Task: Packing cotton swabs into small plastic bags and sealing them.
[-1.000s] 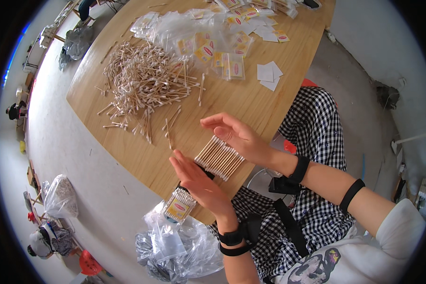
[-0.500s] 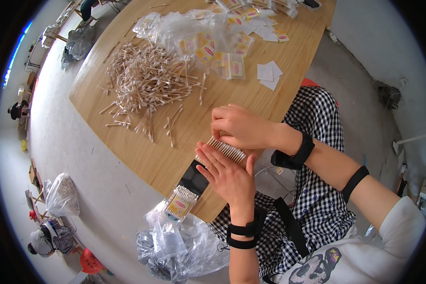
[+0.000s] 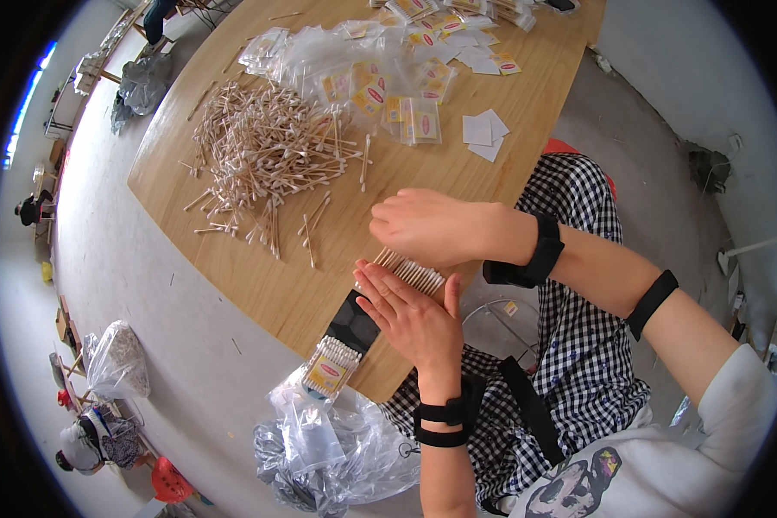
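A neat row of cotton swabs [image 3: 415, 273] lies side by side near the table's edge, partly covered by both hands. Flat along the near side of the row rests my left hand [image 3: 416, 319], its fingers stretched out and its thumb apart at the row's right end. My right hand [image 3: 423, 226] bends over the far side, fingers curled under and mostly hidden; whether it pinches a swab does not show. Beyond it, to the left, spreads a big loose pile of cotton swabs [image 3: 263, 151]. A bundle of swabs with a yellow label [image 3: 331, 367] sits at the table corner.
A black patterned pad [image 3: 352, 326] lies beside the bundle. Clear bags with yellow cards [image 3: 367, 82] and white paper slips [image 3: 485, 131] cover the table's far part. Plastic bags [image 3: 337, 449] hang below the corner. People work off to the left.
My right hand has moved slightly left and rolled over, so its fingers now point down out of sight. My left hand stays on the row of swabs.
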The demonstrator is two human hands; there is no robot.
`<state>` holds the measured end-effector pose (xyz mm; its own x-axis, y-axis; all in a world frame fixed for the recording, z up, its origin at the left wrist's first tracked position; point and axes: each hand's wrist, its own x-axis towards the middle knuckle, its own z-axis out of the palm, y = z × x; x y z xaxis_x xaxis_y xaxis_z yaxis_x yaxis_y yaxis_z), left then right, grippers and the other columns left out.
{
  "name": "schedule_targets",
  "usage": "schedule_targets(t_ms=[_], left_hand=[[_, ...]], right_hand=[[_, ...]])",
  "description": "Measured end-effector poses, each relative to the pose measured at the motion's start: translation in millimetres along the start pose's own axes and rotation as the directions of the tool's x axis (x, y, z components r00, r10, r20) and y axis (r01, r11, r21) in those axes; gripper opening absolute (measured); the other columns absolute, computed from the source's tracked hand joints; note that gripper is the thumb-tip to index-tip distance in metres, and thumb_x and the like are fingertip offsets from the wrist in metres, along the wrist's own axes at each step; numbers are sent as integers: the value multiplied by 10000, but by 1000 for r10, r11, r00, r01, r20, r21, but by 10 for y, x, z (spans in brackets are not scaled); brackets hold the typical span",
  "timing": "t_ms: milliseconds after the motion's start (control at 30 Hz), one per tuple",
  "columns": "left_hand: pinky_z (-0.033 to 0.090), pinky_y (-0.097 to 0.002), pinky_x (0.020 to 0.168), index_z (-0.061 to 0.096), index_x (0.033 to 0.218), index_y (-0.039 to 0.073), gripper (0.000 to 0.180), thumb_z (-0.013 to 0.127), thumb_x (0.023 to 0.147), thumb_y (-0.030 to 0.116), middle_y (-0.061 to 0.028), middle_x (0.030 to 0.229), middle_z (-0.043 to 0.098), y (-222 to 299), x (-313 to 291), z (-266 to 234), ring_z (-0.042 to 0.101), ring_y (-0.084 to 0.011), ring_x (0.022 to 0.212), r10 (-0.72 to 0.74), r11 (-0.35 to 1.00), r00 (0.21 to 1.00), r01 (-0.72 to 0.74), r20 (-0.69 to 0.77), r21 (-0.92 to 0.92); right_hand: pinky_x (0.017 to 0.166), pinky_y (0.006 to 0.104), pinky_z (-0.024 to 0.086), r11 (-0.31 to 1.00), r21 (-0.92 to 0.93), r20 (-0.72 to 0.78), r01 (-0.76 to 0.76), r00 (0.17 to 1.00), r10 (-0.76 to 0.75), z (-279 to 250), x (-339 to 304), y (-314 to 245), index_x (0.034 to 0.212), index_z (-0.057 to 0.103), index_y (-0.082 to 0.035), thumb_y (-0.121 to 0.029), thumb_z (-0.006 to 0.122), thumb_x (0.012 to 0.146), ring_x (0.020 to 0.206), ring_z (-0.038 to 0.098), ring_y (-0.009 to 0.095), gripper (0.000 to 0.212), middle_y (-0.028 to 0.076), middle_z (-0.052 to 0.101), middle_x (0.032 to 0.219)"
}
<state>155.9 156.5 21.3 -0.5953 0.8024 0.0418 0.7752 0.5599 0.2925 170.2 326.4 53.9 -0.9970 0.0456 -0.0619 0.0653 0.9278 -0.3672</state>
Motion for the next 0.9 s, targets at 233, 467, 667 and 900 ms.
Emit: schedule_targets(t_ms=[233,467,667,900], left_hand=[[132,-497,1214,112,1509,-132,1023,521,930,605,-265,1591,197,26,1,29,154,-376,1498,22,1000,999,-22,-40,1],[156,-462,1205,148,1534,-64,820,520,1002,437,-252,1571,260,-153,-81,-169,226,-356,1476,-98,967,992,78,-74,-242],[165,-450,1198,141,1543,-34,669,478,1044,260,-204,1572,302,-134,-37,-335,277,-315,1463,-299,704,936,86,-185,-705],[44,-501,1213,45,1540,-79,971,602,949,454,-245,1614,158,-67,-81,-207,104,-360,1516,-46,976,998,34,-50,-217]], right_hand=[[796,388,476,965,253,-261,-62,956,130,-20,-482,290,934,564,-7,-15,590,847,902,595,313,91,135,595,958],[781,326,476,824,412,-397,-388,738,546,-293,-1633,549,950,626,7,-35,570,912,872,605,250,80,114,604,930],[790,363,489,488,263,-401,-832,366,840,-480,-3226,882,973,646,18,-18,588,883,864,630,299,113,140,641,957],[832,371,504,443,247,-327,-862,356,876,-203,-3163,971,1011,663,0,0,575,882,955,649,311,156,150,663,1044]])
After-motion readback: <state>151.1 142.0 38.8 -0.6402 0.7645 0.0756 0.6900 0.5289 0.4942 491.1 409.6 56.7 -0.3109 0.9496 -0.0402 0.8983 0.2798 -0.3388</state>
